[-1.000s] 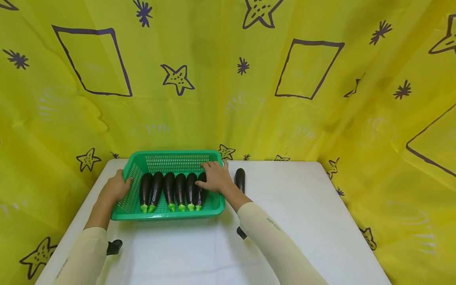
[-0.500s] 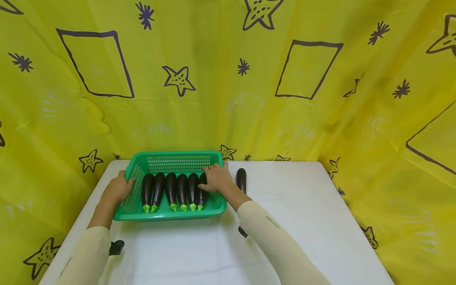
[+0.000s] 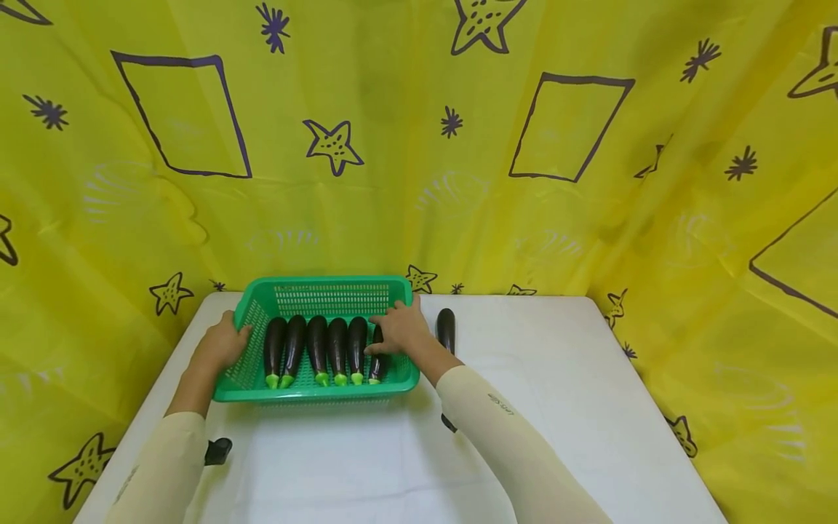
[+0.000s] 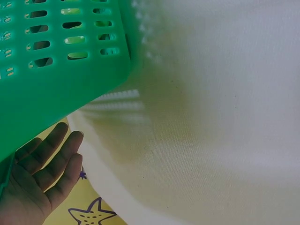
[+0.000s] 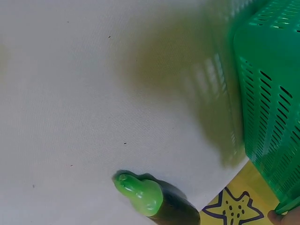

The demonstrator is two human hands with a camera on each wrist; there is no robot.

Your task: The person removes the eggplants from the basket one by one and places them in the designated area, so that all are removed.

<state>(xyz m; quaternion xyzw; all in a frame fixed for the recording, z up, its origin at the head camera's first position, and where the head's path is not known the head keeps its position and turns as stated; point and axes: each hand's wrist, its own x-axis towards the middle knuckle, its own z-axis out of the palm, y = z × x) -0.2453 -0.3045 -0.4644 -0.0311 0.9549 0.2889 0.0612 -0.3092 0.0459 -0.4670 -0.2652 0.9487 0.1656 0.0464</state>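
A green plastic basket (image 3: pixel 314 391) with slotted walls is at the back left of the white table, with several dark eggplants (image 3: pixel 317 342) side by side inside, their green stem ends toward me. My left hand (image 3: pixel 222 343) holds its left rim, thumb on the inner side; the left wrist view shows the other fingers (image 4: pixel 58 164) loosely extended outside the wall. At the right rim, my right hand (image 3: pixel 404 329) grips the edge, thumb reaching in over the rightmost eggplant (image 3: pixel 377 367). One fingertip (image 5: pixel 291 218) shows at the rim in the right wrist view.
Another eggplant (image 3: pixel 446 329) lies on the table (image 3: pixel 537 378) to the right of the basket, partly behind my right forearm. Yellow patterned curtain (image 3: pixel 386 218) hangs behind the table and along its sides. The basket casts a shadow on the tabletop.
The view shifts slightly. Inside the basket, the rightmost eggplant now lies a little farther from its neighbour and is more covered by my right hand. Both hands stay at the basket's rims.
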